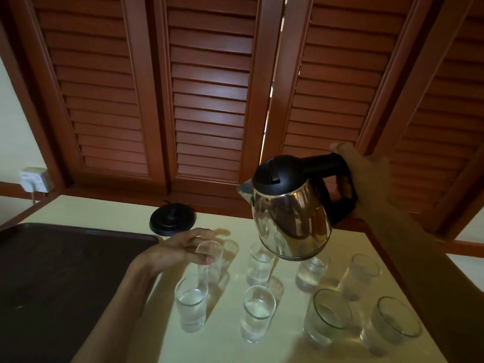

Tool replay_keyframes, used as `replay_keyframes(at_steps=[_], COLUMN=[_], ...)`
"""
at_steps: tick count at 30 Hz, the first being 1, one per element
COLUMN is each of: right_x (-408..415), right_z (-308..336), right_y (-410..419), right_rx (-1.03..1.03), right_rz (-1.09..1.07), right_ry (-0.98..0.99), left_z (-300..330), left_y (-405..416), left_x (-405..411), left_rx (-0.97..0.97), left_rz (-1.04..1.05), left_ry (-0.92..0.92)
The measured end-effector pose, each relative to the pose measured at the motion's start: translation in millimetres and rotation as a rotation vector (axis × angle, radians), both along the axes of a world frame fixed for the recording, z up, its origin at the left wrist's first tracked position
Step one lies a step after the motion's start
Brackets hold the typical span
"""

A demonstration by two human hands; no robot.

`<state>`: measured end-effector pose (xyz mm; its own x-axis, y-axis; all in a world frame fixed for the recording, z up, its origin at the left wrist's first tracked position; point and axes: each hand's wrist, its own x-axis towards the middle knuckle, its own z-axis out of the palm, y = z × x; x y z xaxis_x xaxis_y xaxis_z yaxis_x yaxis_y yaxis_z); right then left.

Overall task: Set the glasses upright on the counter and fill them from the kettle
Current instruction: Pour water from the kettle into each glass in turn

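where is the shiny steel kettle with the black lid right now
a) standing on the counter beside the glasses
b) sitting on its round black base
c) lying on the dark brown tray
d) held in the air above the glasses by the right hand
d: the shiny steel kettle with the black lid hangs clear of the pale counter, the right hand gripping its black handle, and the round black base stands bare.

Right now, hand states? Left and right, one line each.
Left hand: fingers curled round the rim of the back-left glass, holding it on the counter.
Right hand: gripping the kettle by its black handle, held above the glasses.
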<state>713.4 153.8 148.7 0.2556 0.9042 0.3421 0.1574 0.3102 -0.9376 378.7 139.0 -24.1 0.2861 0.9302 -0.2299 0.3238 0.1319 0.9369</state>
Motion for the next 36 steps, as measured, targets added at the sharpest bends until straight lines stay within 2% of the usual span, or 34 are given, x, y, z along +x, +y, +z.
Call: replay_keyframes(at_steps=[6, 14, 18, 20, 26, 30, 36], right_x=[-9, -14, -15, -15, -23, -35, -54], right_z=[3, -1, -2, -1, 2, 7, 25], right_y=[0, 3, 4, 5, 7, 14, 19], right_rx=[0.01, 0.01, 0.031, 0.058, 0.219, 0.327, 0.462], right_rz=[0.006, -0.007, -0.002, -0.006, 0.04, 0.065, 0.144], right_ry=[0.003, -0.023, -0.04, -0.068, -0.344, -0.579, -0.855], left_z=[-27, -33, -38, -37, -5, 13, 28], left_y=[-4, -7, 2, 7, 11, 10, 6], left_x=[18, 29, 30, 26, 24, 37, 54], left_rx=[0.033, 0.09, 0.107, 0.12, 0.209, 0.267, 0.231], left_rz=[-0.033, -0.178, -0.134, -0.049, 0.12, 0.144, 0.161], left_ry=[-0.184, -0.188, -0.246, -0.228, -0.13, -0.07, 0.013])
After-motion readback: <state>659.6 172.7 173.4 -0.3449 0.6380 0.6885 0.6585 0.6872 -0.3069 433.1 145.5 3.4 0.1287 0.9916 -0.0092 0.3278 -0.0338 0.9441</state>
